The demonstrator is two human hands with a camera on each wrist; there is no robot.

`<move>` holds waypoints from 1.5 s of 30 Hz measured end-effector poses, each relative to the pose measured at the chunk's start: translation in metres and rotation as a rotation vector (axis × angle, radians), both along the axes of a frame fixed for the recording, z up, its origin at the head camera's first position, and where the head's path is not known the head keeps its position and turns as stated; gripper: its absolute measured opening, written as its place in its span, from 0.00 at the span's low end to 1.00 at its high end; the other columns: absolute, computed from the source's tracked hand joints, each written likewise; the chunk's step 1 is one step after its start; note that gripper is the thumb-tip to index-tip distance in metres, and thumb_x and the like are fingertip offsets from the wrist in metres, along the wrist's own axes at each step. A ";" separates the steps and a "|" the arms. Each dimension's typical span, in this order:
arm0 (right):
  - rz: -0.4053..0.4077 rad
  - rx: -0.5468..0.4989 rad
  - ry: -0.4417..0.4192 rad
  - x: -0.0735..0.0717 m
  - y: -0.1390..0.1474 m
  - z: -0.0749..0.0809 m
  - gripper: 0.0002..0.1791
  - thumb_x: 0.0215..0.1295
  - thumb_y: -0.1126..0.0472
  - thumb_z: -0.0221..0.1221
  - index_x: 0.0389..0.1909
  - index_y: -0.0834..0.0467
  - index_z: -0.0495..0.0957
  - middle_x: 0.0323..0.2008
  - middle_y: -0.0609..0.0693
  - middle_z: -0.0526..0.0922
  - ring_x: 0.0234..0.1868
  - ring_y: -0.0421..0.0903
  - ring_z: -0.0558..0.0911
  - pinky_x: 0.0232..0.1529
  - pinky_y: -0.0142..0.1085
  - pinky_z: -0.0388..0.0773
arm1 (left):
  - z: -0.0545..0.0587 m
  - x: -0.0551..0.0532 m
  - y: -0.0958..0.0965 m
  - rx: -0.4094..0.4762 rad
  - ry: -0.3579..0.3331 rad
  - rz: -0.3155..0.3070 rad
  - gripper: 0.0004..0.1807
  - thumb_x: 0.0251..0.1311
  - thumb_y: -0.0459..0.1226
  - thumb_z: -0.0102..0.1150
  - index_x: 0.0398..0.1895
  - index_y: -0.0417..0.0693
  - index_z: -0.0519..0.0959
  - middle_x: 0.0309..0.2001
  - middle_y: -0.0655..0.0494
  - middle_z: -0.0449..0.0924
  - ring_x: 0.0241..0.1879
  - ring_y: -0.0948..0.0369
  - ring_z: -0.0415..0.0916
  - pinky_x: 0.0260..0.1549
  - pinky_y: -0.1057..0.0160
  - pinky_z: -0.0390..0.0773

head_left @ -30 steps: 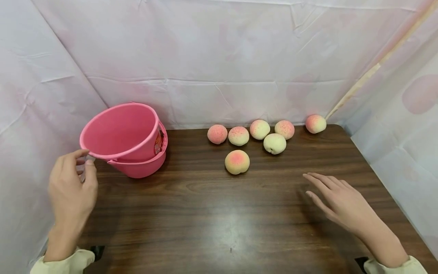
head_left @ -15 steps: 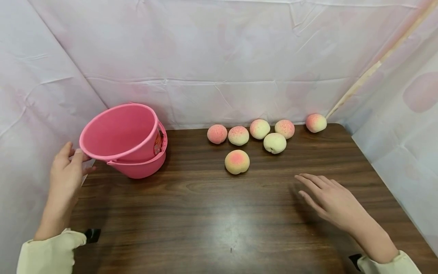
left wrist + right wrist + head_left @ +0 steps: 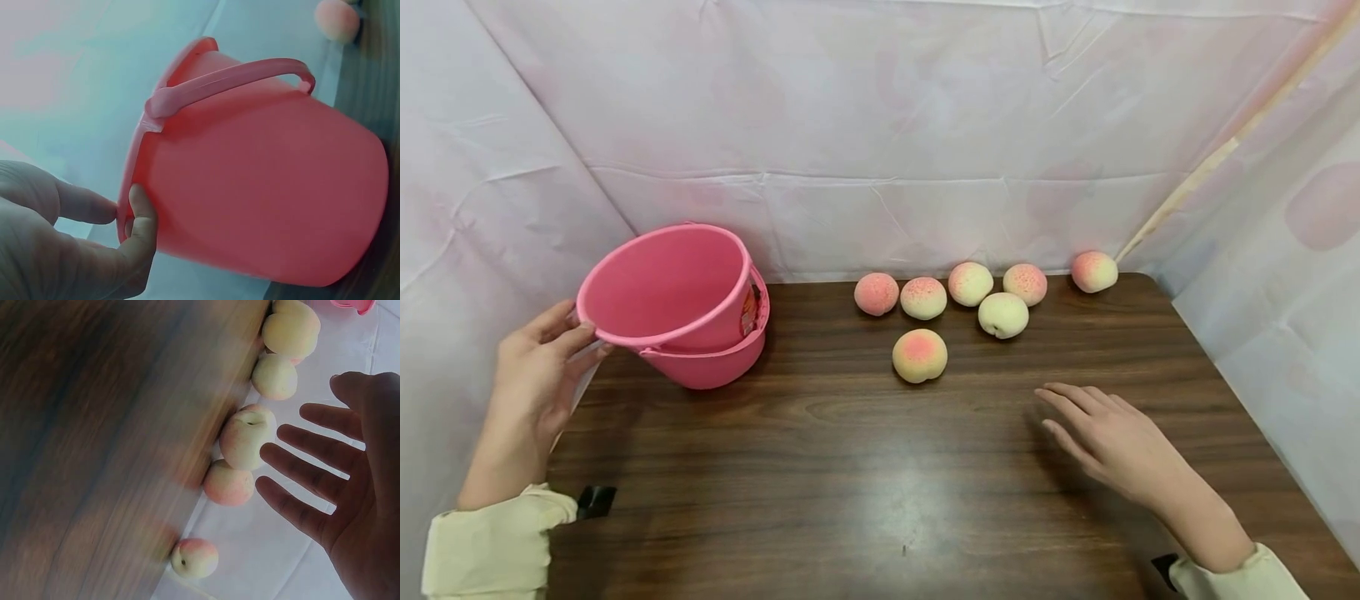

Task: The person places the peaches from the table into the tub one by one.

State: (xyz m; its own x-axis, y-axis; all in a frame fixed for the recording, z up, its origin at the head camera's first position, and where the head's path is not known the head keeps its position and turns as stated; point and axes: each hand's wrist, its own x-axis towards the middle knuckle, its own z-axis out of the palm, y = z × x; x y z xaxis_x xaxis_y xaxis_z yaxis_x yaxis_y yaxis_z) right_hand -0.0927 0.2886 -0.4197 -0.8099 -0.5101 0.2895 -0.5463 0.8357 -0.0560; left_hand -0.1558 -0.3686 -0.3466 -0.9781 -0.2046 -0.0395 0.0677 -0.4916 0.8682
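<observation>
A pink bucket (image 3: 711, 367) stands at the back left of the table, its handle (image 3: 244, 81) folded down against the side. My left hand (image 3: 538, 367) pinches the bucket's rim at its near left; in the left wrist view the thumb and a finger lie on either side of that rim. Over the right part of the table hovers my right hand (image 3: 1120, 454), fingers extended and holding nothing. The closest fruit to it is a pale peach (image 3: 1003, 315). A yellowish peach (image 3: 920, 356) with a pink top sits nearer the middle.
Several more pink and cream peaches (image 3: 923, 298) line the table's back edge. One peach (image 3: 1093, 272) lies apart in the far right corner. Pale curtains (image 3: 880, 125) enclose the dark wooden table (image 3: 820, 500) at the back and both sides.
My left hand has shifted round the rim and turned, taking hold of it anew. My right hand has drifted a little left. The bucket and peaches have stayed in place.
</observation>
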 end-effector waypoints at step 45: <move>0.175 -0.030 0.004 -0.067 -0.076 0.015 0.30 0.74 0.45 0.60 0.71 0.52 0.72 0.68 0.53 0.76 0.68 0.53 0.75 0.56 0.55 0.81 | -0.020 0.063 0.029 -0.161 0.140 -0.242 0.29 0.73 0.17 0.41 0.71 0.42 0.75 0.58 0.50 0.80 0.50 0.60 0.87 0.42 0.63 0.90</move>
State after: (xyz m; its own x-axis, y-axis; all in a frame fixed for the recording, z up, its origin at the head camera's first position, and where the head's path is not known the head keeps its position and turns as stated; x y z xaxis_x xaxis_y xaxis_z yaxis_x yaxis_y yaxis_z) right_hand -0.1597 0.2127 -0.4050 -0.7083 -0.6343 0.3096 -0.6836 0.7258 -0.0770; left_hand -0.0933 -0.3399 -0.3666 -0.9928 0.0419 0.1126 0.0897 -0.3650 0.9267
